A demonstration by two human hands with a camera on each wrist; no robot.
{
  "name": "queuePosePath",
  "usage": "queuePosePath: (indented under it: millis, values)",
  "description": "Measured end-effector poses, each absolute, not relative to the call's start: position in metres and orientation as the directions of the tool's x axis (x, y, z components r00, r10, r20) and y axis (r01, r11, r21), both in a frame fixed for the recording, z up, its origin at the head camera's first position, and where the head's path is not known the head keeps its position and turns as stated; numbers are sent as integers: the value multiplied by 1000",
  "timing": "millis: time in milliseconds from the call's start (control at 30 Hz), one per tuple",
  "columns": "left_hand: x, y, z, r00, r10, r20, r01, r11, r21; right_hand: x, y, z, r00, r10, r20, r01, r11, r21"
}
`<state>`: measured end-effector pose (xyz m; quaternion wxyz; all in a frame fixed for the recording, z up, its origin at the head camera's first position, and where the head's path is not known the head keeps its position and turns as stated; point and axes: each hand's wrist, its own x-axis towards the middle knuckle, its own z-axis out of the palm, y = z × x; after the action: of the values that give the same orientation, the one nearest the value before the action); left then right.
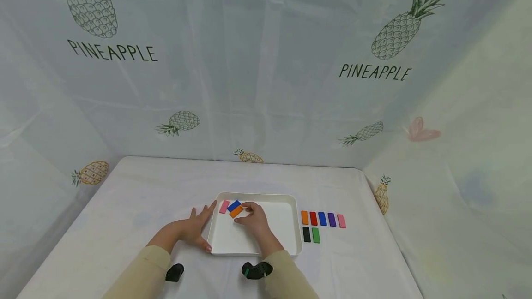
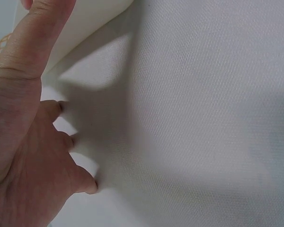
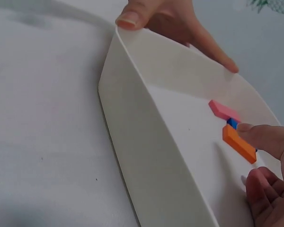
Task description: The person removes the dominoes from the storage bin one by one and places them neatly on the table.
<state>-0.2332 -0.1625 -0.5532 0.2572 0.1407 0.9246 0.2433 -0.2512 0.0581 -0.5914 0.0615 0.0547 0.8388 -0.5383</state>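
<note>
A shallow white tray [image 1: 268, 232] lies on the table. My left hand [image 1: 193, 229] is spread along its left end, thumb at the near corner and a finger at the far one. In the tray's far left part lie a pink block [image 1: 224, 206], a blue block [image 1: 233, 206] and an orange block [image 3: 239, 144], the last two side by side. My right hand [image 1: 255, 222] is over the tray at the orange block, its thumb and fingers apart. The right wrist view shows the thumb overlapping the block's edge; contact is unclear.
Right of the tray several coloured blocks stand in two rows, among them a red block [image 1: 313, 218], a purple block [image 1: 331, 219], a black block [image 1: 306, 234] and a green block [image 1: 316, 235]. A pineapple-print cloth [image 1: 266, 82] hangs behind the table.
</note>
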Motion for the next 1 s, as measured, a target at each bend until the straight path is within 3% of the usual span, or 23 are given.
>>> queuePosePath:
  millis: [467, 1000]
  values:
    - [-235, -164, -555, -825, 387, -412, 133, 842, 523, -256, 53, -598, -992, 58, -109, 120, 666, -736]
    - [-234, -165, -557, -832, 388, -397, 144, 842, 520, -257, 43, -598, -992, 115, -61, 127, 750, -649]
